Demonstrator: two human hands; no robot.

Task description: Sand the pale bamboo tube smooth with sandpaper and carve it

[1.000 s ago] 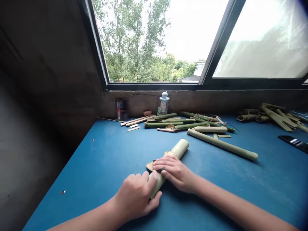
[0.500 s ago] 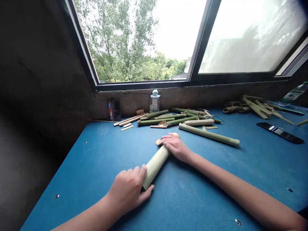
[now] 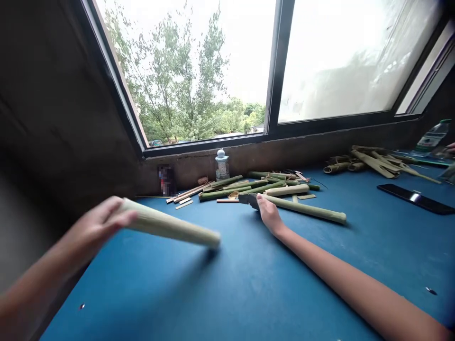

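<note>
My left hand (image 3: pixel 97 225) grips one end of a thick pale green bamboo section (image 3: pixel 170 226) and holds it lifted above the blue table (image 3: pixel 249 284), its far end pointing right; the hand is blurred by motion. My right hand (image 3: pixel 267 211) reaches forward to the heap of bamboo pieces (image 3: pixel 249 185) and rests on a dark object (image 3: pixel 249 199) whose shape I cannot make out. A long thin bamboo stick (image 3: pixel 305 210) lies just right of that hand.
A small clear bottle (image 3: pixel 222 166) stands by the wall under the window. More bamboo scraps (image 3: pixel 373 161) lie at the far right, near a black flat device (image 3: pixel 414 199) and a plastic water bottle (image 3: pixel 432 137). A dark wall bounds the left.
My left hand has lifted the thick bamboo section off the table and swung it left. My right hand left that section and reached forward to the bamboo heap.
</note>
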